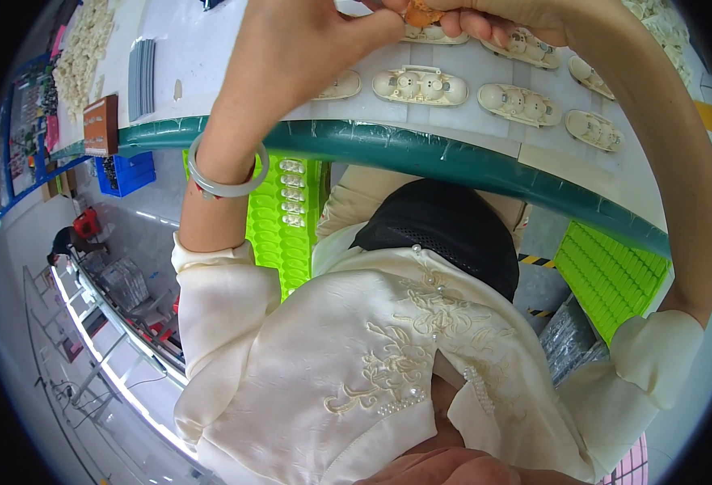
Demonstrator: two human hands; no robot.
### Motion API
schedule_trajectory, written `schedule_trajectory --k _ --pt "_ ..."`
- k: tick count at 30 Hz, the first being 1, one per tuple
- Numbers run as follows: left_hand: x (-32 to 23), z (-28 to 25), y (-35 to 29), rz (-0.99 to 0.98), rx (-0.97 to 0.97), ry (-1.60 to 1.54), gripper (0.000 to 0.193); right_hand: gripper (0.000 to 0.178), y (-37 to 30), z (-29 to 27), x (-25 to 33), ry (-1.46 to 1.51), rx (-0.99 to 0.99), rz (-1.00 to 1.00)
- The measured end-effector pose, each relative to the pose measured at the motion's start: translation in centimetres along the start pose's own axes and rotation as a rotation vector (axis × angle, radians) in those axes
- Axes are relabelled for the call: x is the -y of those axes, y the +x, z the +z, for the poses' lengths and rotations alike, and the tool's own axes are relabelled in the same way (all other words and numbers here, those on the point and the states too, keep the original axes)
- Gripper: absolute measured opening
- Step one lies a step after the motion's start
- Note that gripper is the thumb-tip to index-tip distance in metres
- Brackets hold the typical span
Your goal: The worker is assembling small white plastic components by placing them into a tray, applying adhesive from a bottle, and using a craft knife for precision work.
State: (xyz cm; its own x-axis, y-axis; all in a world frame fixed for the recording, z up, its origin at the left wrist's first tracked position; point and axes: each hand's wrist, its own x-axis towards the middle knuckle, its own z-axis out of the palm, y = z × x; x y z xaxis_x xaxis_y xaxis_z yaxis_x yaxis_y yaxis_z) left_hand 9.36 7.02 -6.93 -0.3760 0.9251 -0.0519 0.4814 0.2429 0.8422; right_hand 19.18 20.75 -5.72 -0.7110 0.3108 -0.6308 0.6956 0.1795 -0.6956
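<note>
Orange material (423,14) is seen between left hand (311,36) and right hand (518,18) at the top edge; whether either grips it cannot be told. Cream oval housings (421,87) are set nearby.

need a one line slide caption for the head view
Left hand and right hand, side by side at a small orange piece, over a white worktop bearing cream oval casings.
</note>
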Motion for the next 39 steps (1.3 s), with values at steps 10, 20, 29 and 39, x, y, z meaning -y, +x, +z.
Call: schedule_trajectory --k 10,20,29,39 --pt "1.3 -3.4 -1.3 -0.059 -0.106 -0.096 0.013 0.013 0.2 0.2 0.0 0.083 0.02 0.033" --pt "3.3 -4.3 -0.8 -0.106 0.015 -0.278 0.014 0.013 -0.3 0.2 0.9 0.034 0.01 0.081" --pt "4.0 -4.7 -1.1 -0.047 0.049 -0.305 0.012 0.012 -0.2 0.1 0.6 0.082 0.033 0.103" --pt "3.7 -4.6 -0.3 0.619 0.081 -0.008 0.013 0.017 -1.7 1.5 3.5 -0.186 -0.096 0.072"
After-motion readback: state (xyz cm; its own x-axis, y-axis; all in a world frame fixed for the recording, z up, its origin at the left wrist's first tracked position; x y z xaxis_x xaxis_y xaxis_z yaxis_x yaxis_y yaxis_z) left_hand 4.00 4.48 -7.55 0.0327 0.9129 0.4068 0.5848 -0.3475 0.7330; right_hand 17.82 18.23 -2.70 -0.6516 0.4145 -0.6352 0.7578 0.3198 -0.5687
